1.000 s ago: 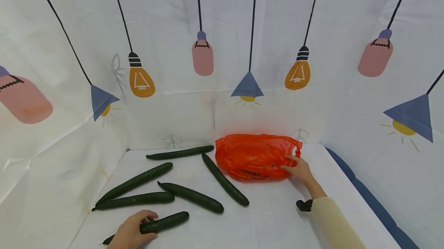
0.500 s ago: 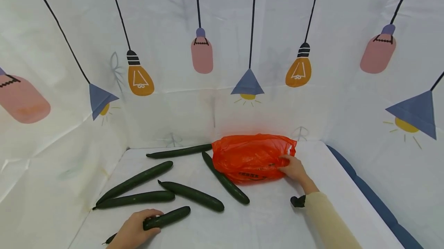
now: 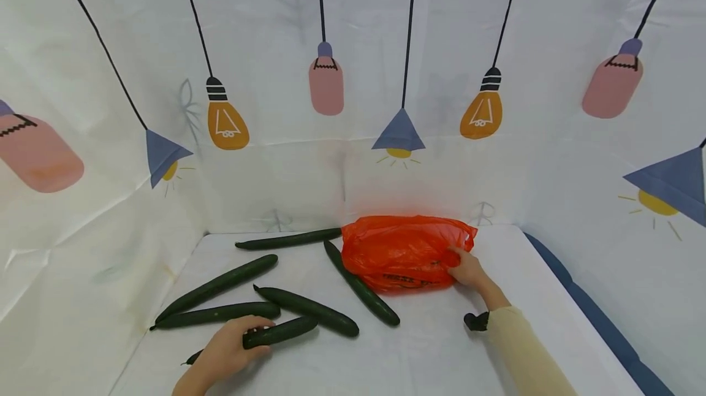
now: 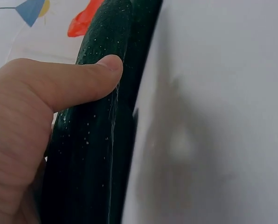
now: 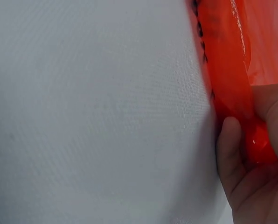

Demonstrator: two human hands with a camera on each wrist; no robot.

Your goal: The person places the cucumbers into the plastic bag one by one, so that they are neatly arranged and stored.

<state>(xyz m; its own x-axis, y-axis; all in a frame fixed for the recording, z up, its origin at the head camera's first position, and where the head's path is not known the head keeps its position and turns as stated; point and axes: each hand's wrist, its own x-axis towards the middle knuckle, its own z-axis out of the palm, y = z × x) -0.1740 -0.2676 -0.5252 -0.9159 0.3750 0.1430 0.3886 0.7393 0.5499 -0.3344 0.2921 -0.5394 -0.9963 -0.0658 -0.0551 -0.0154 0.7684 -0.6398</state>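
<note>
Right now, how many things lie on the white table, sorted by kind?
Long dark green cucumbers: 6, one gripped by the left hand, the others at.
Crumpled orange plastic bags: 1, pinched by the right hand.
Total: 7.

six cucumbers (image 3: 309, 309) — one orange plastic bag (image 3: 402, 251), two hands

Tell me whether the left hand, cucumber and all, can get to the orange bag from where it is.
Probably yes. The left hand grips a cucumber, and the orange bag lies up and to the right. Two cucumbers lie between on the cloth, so it would likely lift over them.
</note>
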